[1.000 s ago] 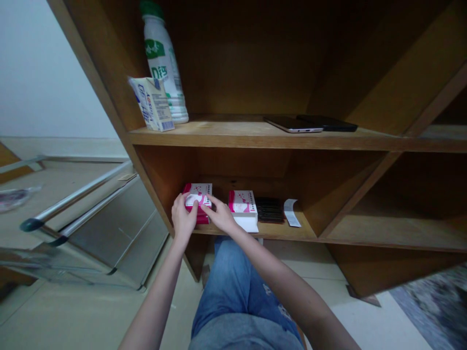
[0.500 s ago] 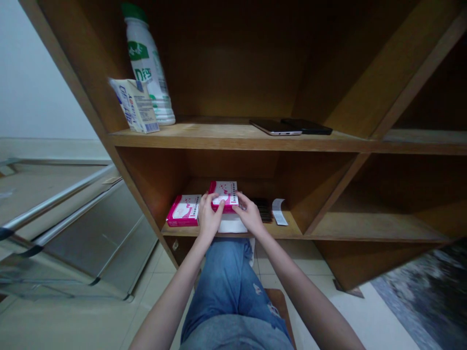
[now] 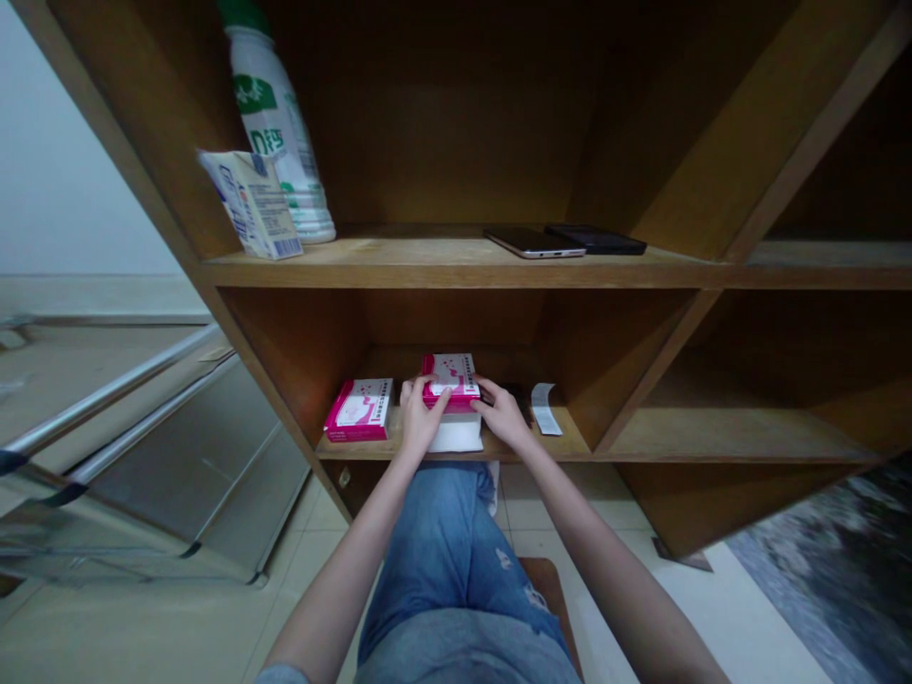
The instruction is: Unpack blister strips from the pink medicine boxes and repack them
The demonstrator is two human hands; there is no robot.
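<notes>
Two pink-and-white boxes lie on the lower shelf (image 3: 570, 448) of a wooden cabinet. My left hand (image 3: 419, 419) and my right hand (image 3: 503, 414) both grip the middle pink box (image 3: 451, 378), one on each side, fingers closed round its edges. This box rests on a white packet (image 3: 456, 438). The other pink box (image 3: 360, 409) lies apart to the left, untouched.
A dark flat object and a white paper slip (image 3: 545, 408) lie right of my hands. The upper shelf holds a white bottle (image 3: 275, 123), a small carton (image 3: 252, 203) and two phones (image 3: 566, 239). A metal rack (image 3: 142, 446) stands left. My knees in jeans are below.
My hands left the left pink box and moved right onto the middle pink box, where they now hold it. The view shifted slightly.
</notes>
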